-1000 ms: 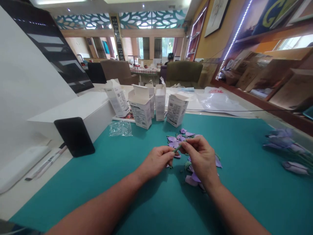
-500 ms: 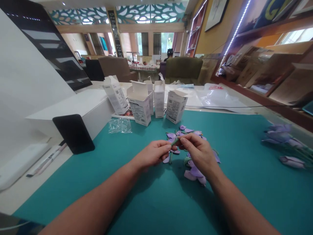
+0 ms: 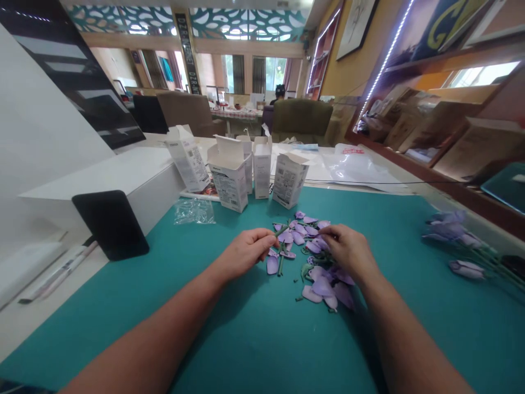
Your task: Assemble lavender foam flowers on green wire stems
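My left hand [image 3: 251,250] pinches a short green stem piece [image 3: 281,231] between thumb and fingers. To its right, my right hand [image 3: 348,249] has its fingertips pressed together at the edge of the petal pile; what they hold, if anything, is too small to make out. Purple petals [image 3: 322,285] and flower parts lie loosely on the green mat [image 3: 262,339] between and below the hands. Another green stem [image 3: 280,266] lies among them, near a single petal [image 3: 272,265]. A few tiny green bits are scattered left of the lower petals.
Opened white boxes [image 3: 228,183] stand behind the mat, with crumpled clear plastic [image 3: 194,211] in front. A black tablet [image 3: 110,225] leans on a white box at left. Purple flowers [image 3: 447,225] lie at right. A person [image 3: 279,93] sits far back.
My hands have moved apart, the right one shifting right and away from the green stem, which stays in my left. More of the petal pile shows. The view has shifted slightly.
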